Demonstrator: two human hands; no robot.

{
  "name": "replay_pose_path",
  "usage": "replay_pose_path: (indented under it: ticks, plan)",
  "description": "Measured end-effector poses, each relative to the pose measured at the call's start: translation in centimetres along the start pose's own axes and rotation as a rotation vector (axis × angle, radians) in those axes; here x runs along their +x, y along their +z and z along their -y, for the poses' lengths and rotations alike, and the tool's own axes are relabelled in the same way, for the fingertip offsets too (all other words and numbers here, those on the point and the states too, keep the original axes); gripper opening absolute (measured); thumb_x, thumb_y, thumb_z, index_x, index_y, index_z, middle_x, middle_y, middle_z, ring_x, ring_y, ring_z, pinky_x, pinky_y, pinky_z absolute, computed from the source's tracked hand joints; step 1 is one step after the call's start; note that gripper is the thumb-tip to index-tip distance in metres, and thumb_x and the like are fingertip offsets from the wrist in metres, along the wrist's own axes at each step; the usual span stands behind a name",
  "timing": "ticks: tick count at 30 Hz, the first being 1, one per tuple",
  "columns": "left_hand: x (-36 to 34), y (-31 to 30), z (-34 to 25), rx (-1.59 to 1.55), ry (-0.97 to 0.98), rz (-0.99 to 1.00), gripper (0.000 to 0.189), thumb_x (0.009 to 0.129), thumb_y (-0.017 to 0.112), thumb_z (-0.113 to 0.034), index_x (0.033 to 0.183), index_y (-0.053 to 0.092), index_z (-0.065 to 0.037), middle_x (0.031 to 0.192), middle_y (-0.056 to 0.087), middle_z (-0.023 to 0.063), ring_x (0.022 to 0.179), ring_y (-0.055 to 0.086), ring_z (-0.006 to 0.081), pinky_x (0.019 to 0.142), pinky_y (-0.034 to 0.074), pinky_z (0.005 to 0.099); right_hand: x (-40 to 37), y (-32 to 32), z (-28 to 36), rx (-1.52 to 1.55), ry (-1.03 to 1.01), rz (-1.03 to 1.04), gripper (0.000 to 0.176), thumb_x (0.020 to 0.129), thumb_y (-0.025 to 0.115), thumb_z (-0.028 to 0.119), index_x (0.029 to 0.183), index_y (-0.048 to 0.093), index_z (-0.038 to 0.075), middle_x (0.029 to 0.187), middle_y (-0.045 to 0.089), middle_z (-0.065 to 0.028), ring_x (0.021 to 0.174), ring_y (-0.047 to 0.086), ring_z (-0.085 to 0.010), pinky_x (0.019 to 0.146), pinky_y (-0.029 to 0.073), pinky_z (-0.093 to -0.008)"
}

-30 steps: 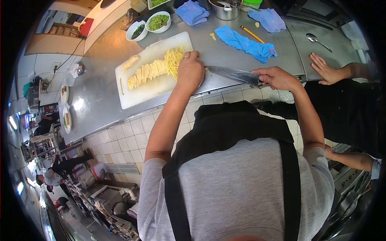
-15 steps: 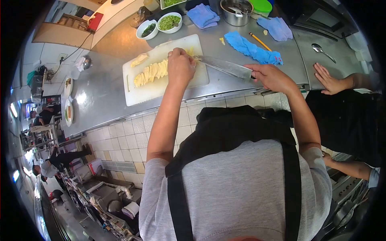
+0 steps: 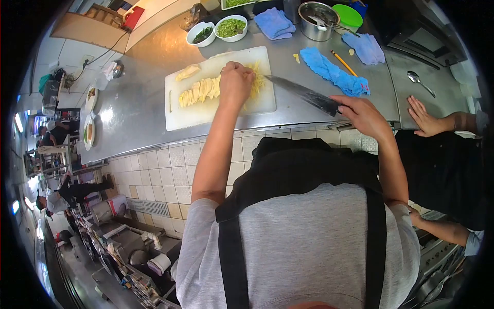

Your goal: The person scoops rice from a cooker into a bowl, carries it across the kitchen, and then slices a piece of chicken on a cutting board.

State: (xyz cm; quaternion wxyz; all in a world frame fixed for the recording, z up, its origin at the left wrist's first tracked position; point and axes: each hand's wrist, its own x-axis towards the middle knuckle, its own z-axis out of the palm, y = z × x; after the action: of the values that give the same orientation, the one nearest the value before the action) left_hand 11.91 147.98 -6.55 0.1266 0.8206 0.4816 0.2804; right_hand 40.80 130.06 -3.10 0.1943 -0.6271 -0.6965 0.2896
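Note:
On the steel counter lies a white cutting board bearing a row of pale yellow slices and thin yellow shreds. My left hand is over the board between slices and shreds, fingers bent together; what they hold, if anything, is hidden. My right hand grips the handle of a large knife. Its blade points left, with the tip beside the shreds at the board's right edge. A larger yellow piece rests at the board's upper left.
Behind the board stand bowls of chopped greens and a metal pot. Blue cloths, a yellow pencil and a spoon lie to the right. A co-worker's hand rests on the counter at right.
The knife has moved away from my left hand, exposing more shreds beside it. My view has shifted slightly, so the board and counter items appear farther right.

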Motion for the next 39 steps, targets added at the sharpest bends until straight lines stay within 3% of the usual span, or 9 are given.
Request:
replay_pose_path:
  ticks: [2, 7, 13, 23, 25, 29, 31, 33, 39]
  plan:
    - [0.3, -1.4, 1.2, -0.047, -0.101, 0.053, 0.015, 0.078, 0.066, -0.013, 0.089, 0.071, -0.004, 0.097, 0.063, 0.0158, 0.090, 0.061, 0.0305, 0.080, 0.049, 0.0363, -0.5, 0.4, -0.7, -0.036, -0.183, -0.146, 0.036, 0.091, 0.051, 0.013, 0.126, 0.055, 0.007, 0.078, 0.063, -0.0129, 0.068, 0.062, -0.0199, 0.058, 0.047, -0.0323]
    - [0.2, -1.9, 5.2, -0.067, -0.278, 0.115, 0.023, 0.082, 0.060, -0.013, 0.103, 0.069, -0.005, 0.091, 0.069, 0.0148, 0.084, 0.066, 0.0266, 0.076, 0.051, 0.0335, -1.1, 0.7, -0.3, 0.289, 0.353, 0.011, 0.037, 0.089, 0.052, 0.012, 0.126, 0.055, 0.008, 0.087, 0.065, -0.0105, 0.059, 0.055, -0.0167, 0.061, 0.049, -0.0320]
    - [-0.4, -0.9, 4.4, 0.003, -0.331, 0.219, 0.031, 0.080, 0.056, -0.008, 0.110, 0.064, -0.004, 0.092, 0.067, 0.0171, 0.084, 0.066, 0.0284, 0.076, 0.050, 0.0355, -0.7, 2.7, -1.3, 0.436, 0.408, -0.029, 0.040, 0.090, 0.054, 0.012, 0.129, 0.053, 0.008, 0.082, 0.063, -0.0083, 0.055, 0.049, -0.0105, 0.054, 0.046, -0.0280]
    - [-0.5, 0.8, 4.2, -0.126, -0.237, 0.132, 0.022, 0.079, 0.052, -0.010, 0.095, 0.066, -0.003, 0.085, 0.064, 0.0225, 0.081, 0.062, 0.0389, 0.073, 0.049, 0.0428, 0.5, 3.9, -0.8, 0.457, 0.374, -0.008, 0.043, 0.090, 0.053, 0.012, 0.132, 0.050, 0.010, 0.082, 0.064, -0.0090, 0.055, 0.050, -0.0113, 0.054, 0.045, -0.0278]
    - [0.0, -0.1, 5.3, -0.075, -0.325, 0.298, 0.031, 0.082, 0.057, -0.009, 0.111, 0.064, -0.002, 0.089, 0.068, 0.0161, 0.074, 0.067, 0.0219, 0.070, 0.052, 0.0312, 0.7, 4.3, -0.8, 0.451, 0.381, 0.003, 0.043, 0.090, 0.053, 0.012, 0.133, 0.049, 0.010, 0.082, 0.064, -0.0090, 0.056, 0.051, -0.0112, 0.054, 0.045, -0.0277]
    - [-0.5, 0.1, 7.6, -0.211, -0.345, 0.057, 0.029, 0.084, 0.056, -0.009, 0.110, 0.064, 0.000, 0.086, 0.068, 0.0149, 0.069, 0.065, 0.0180, 0.065, 0.051, 0.0293, 1.0, 5.2, -0.7, 0.489, 0.354, 0.023, 0.047, 0.091, 0.050, 0.008, 0.137, 0.043, 0.009, 0.083, 0.060, -0.0072, 0.055, 0.049, -0.0089, 0.050, 0.044, -0.0248]
    - [-0.4, -0.2, 7.6, -0.235, -0.415, 0.062, 0.028, 0.082, 0.054, -0.014, 0.106, 0.067, -0.007, 0.095, 0.067, 0.0180, 0.087, 0.065, 0.0332, 0.079, 0.051, 0.0376, 1.1, 5.6, -0.2, 0.497, 0.357, 0.046, 0.048, 0.091, 0.048, 0.005, 0.139, 0.040, 0.008, 0.088, 0.058, -0.0069, 0.054, 0.048, -0.0068, 0.048, 0.042, -0.0225]
    - [-0.3, 0.2, 7.4, -0.235, -0.392, 0.074, 0.028, 0.082, 0.053, -0.013, 0.106, 0.067, -0.007, 0.095, 0.067, 0.0184, 0.087, 0.065, 0.0336, 0.079, 0.051, 0.0382, 1.2, 6.0, 0.3, 0.546, 0.357, 0.008, 0.048, 0.090, 0.050, 0.009, 0.137, 0.043, 0.010, 0.069, 0.054, -0.0048, 0.055, 0.051, -0.0109, 0.050, 0.045, -0.0276]
    - [0.7, 1.0, 4.6, -0.089, -0.291, 0.173, 0.027, 0.081, 0.053, -0.010, 0.103, 0.068, -0.006, 0.094, 0.067, 0.0186, 0.088, 0.064, 0.0353, 0.080, 0.050, 0.0402, 1.6, 6.3, 1.7, 0.529, 0.355, 0.007, 0.048, 0.090, 0.050, 0.008, 0.137, 0.042, 0.009, 0.068, 0.053, -0.0052, 0.054, 0.051, -0.0113, 0.049, 0.044, -0.0281]
